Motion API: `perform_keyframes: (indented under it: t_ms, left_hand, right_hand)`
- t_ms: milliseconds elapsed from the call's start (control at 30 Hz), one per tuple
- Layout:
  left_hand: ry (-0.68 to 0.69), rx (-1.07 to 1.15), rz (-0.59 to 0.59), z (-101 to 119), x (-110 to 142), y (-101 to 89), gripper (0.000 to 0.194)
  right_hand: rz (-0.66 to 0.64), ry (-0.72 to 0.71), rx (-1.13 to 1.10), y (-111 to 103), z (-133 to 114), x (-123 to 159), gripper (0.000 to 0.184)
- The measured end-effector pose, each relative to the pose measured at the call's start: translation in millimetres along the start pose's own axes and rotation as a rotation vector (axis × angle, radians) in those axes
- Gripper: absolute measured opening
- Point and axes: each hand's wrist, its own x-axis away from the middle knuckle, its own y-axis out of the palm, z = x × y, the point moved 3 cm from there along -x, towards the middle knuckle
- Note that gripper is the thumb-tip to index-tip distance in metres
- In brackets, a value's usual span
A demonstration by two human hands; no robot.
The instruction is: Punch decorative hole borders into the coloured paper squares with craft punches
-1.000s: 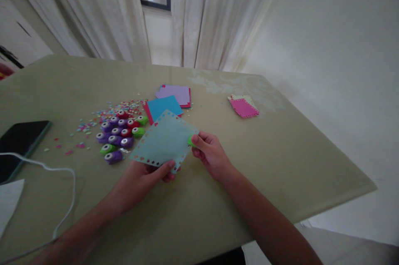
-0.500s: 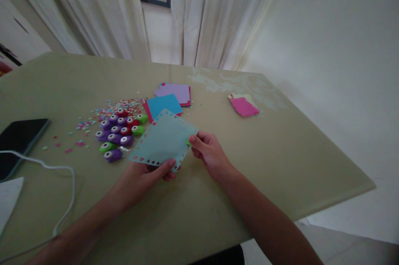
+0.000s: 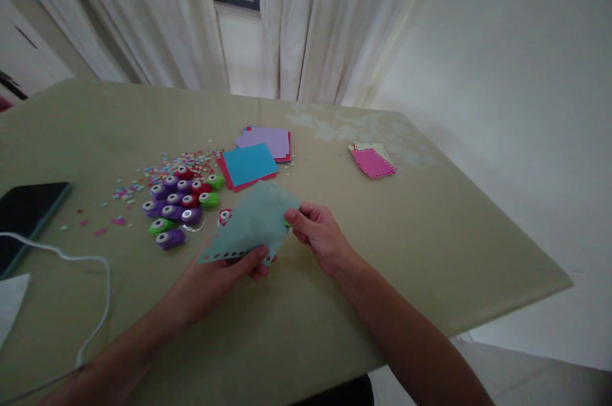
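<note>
A light blue sheet of paper [image 3: 253,218], with small shapes punched along its edges, is held above the table. My left hand [image 3: 229,272] pinches its near edge, thumb on top and fingers beneath. At the right edge of the sheet, my right hand [image 3: 318,231] is closed around a small green craft punch [image 3: 287,223], mostly hidden by the fingers. A red craft punch [image 3: 225,217] shows just past the sheet's left edge. Left of the sheet stand several purple punches [image 3: 174,213], with green and red ones among them.
Punched paper bits [image 3: 162,167] lie scattered behind the punches. Blue paper [image 3: 251,164] and lilac paper [image 3: 270,139] lie on red sheets farther back. Pink punched paper [image 3: 375,164] rests at the right. A phone [image 3: 29,218] and a white cable [image 3: 106,291] are on the left.
The light blue sheet has tilted and bowed, its far corner dropping toward me. This uncovers more of the blue paper and the red punch. Both hands keep their hold.
</note>
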Motion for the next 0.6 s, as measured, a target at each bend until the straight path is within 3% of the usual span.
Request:
perform_keyframes:
  t_ms: [167,333,600]
  left_hand:
    - [0.026,0.009,0.012,3,0,-2.2,0.041]
    - [0.029,0.098,0.064,11,0,-3.3,0.039]
    - [0.077,0.090,0.140,11,0,-10.4,0.032]
  right_hand:
    - [-0.011,-0.017,-0.061,-3,2,-5,0.061]
    - [0.201,-0.171,-0.021,-22,-8,-12,0.058]
    - [0.193,-0.322,0.707,-33,-4,-18,0.032]
